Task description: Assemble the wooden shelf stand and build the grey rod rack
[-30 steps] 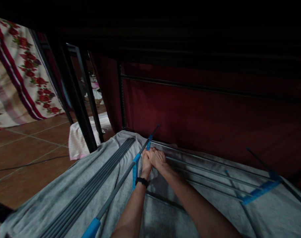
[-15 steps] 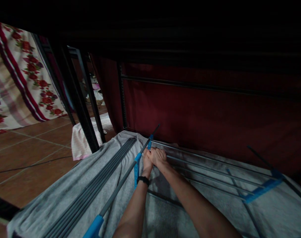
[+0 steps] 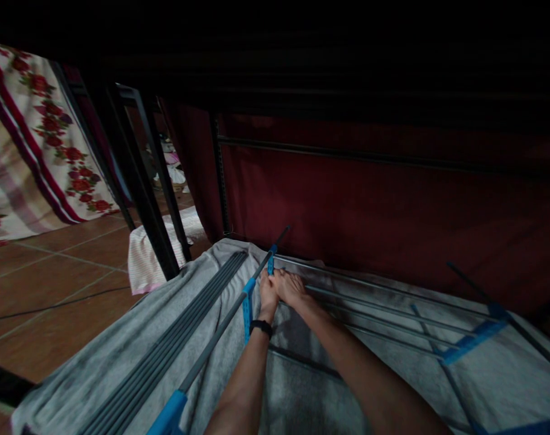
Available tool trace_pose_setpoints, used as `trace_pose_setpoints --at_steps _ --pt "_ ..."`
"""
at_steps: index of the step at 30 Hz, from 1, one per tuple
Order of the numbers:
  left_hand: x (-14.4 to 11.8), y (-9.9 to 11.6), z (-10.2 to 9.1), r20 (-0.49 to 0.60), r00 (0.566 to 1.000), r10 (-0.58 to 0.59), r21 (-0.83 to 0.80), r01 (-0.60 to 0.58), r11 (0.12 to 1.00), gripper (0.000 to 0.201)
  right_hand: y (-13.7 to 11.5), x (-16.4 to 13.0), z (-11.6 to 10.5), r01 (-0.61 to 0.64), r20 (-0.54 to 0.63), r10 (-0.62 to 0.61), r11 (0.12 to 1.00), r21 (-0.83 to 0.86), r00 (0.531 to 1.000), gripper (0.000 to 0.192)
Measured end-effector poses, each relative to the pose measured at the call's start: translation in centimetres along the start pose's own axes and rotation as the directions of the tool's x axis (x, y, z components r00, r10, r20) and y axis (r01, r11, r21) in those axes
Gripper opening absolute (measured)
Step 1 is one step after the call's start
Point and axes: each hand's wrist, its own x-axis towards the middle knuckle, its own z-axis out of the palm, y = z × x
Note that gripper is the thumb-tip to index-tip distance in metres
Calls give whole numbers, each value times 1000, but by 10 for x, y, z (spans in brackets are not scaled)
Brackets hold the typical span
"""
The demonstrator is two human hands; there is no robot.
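While the head view is dim, it shows both hands reaching to the far end of a drying rack [image 3: 302,290] that a grey towel [image 3: 121,356] largely covers. The left hand [image 3: 268,296], a dark band at its wrist, lies against the blue-clipped centre bar [image 3: 220,329], and the right hand [image 3: 291,287] touches it, resting over the first rails; whether either set of fingers grips cloth or rail I cannot tell. The towel already drapes over the rack's near and left edges and looks mostly spread, with only the far edge near the maroon curtain [image 3: 370,205] seemingly left to settle. A striped cloth [image 3: 143,260] sits on the tiled floor [image 3: 52,284].
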Motion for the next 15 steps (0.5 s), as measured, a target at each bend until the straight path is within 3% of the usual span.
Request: trace_pose_setpoints --at_steps 4,10,15 --pt "-3 1 -4 49 994 97 263 -106 959 25 12 -11 3 81 14 -81 997 15 997 41" --pt "-4 4 -6 78 994 70 342 -92 935 41 22 -15 3 140 12 -141 989 39 990 41" --pt "-4 2 -5 48 995 92 384 -103 918 46 48 -36 11 116 -26 -116 993 9 993 46"
